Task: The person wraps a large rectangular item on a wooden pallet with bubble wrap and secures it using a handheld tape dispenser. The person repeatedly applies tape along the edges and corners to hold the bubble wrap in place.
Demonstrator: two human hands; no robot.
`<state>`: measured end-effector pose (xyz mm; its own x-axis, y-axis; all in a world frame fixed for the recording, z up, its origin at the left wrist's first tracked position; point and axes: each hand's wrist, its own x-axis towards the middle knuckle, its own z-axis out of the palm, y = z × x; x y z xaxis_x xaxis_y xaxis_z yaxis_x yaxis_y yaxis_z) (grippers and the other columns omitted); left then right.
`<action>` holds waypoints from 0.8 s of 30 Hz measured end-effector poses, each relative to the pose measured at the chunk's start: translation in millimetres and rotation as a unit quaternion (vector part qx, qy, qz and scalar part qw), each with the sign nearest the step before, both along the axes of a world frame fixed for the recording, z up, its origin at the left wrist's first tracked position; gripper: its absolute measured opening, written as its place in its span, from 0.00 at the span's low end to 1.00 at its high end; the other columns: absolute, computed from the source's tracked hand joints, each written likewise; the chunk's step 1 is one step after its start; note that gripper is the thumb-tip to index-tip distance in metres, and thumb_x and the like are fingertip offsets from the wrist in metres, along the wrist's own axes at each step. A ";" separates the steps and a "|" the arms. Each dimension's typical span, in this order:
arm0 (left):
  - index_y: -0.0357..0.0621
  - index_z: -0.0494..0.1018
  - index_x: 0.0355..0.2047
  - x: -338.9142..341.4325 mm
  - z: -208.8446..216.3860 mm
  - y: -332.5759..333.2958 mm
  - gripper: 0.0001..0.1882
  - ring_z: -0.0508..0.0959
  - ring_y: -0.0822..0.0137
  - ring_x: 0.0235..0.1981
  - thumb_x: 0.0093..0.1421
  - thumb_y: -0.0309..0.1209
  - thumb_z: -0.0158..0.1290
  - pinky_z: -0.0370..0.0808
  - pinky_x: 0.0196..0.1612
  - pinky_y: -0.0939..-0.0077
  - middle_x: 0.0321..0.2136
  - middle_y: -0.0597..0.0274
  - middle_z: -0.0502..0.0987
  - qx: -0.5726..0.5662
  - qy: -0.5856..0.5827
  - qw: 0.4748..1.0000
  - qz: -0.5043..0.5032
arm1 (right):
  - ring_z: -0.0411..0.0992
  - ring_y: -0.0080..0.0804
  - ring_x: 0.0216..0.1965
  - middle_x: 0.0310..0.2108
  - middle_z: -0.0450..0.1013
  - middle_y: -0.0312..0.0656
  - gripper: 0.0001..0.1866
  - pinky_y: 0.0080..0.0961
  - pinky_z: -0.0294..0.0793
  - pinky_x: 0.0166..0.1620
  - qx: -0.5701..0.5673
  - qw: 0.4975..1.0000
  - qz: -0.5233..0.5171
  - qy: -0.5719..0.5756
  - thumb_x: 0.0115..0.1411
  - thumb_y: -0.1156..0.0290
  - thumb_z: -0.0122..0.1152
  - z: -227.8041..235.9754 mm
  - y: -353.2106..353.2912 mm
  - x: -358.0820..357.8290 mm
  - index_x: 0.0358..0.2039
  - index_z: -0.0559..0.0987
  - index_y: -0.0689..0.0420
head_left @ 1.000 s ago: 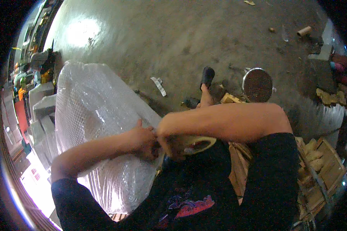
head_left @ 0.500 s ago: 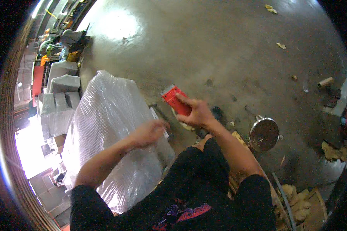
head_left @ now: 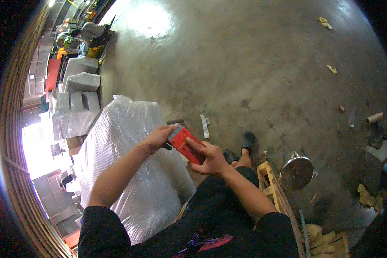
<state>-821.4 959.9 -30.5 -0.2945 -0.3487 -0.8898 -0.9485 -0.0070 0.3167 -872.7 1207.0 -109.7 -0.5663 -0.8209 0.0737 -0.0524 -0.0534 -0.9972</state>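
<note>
My right hand (head_left: 212, 158) is closed round a red box-shaped thing (head_left: 182, 139) with a grey end. I cannot make out its exact kind. At that grey end are the fingers of my left hand (head_left: 159, 136), bent and pinching it, with a small dark part showing below them. Both hands are in front of my body, over the near right side of a large bundle in clear bubble wrap (head_left: 131, 172). Past the hands, a white strip (head_left: 205, 125) lies on the floor.
To the right, a round metal stool (head_left: 296, 173) stands beside a wooden pallet (head_left: 267, 180). Scraps (head_left: 325, 23) and a cardboard tube (head_left: 375, 117) lie on the concrete floor. Wrapped blocks (head_left: 82, 81) stand at the left; a person (head_left: 92, 33) is farther off.
My left hand has come up to the red thing's grey end and taken hold there. The white strip, earlier beside my left hand, now lies on the floor. The view has shifted slightly.
</note>
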 end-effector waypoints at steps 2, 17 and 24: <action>0.44 0.81 0.37 -24.2 -10.2 -21.7 0.18 0.78 0.71 0.26 0.64 0.46 0.55 0.75 0.28 0.71 0.28 0.63 0.81 -0.052 -0.036 0.986 -0.154 | 0.78 0.45 0.32 0.36 0.77 0.50 0.46 0.38 0.78 0.38 -0.014 0.999 -0.024 -0.029 0.45 0.58 0.71 -12.2 -12.8 7.5 0.68 0.66 0.38; 0.42 0.76 0.52 -76.2 -70.9 -188.4 0.22 0.79 0.48 0.51 0.60 0.37 0.49 0.75 0.54 0.53 0.51 0.51 0.79 -0.365 -0.345 0.736 -0.453 | 0.74 0.24 0.40 0.41 0.80 0.34 0.25 0.25 0.73 0.45 0.027 0.872 0.271 -0.407 0.62 0.60 0.62 -90.0 -123.3 -5.7 0.59 0.77 0.54; 0.52 0.76 0.52 -76.6 -60.9 -114.2 0.20 0.78 0.52 0.54 0.60 0.40 0.52 0.74 0.55 0.51 0.52 0.55 0.78 -0.399 -0.127 0.752 -0.509 | 0.67 0.17 0.28 0.31 0.76 0.28 0.24 0.19 0.66 0.31 0.034 0.850 0.284 -0.442 0.57 0.59 0.63 -87.3 -108.4 -4.1 0.52 0.81 0.58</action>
<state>-898.0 845.7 -91.4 -0.6261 -0.5108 -0.5891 -0.3652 0.8597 -0.3572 -876.8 1098.6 -197.0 0.1132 -0.9659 -0.2329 0.7343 0.2393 -0.6353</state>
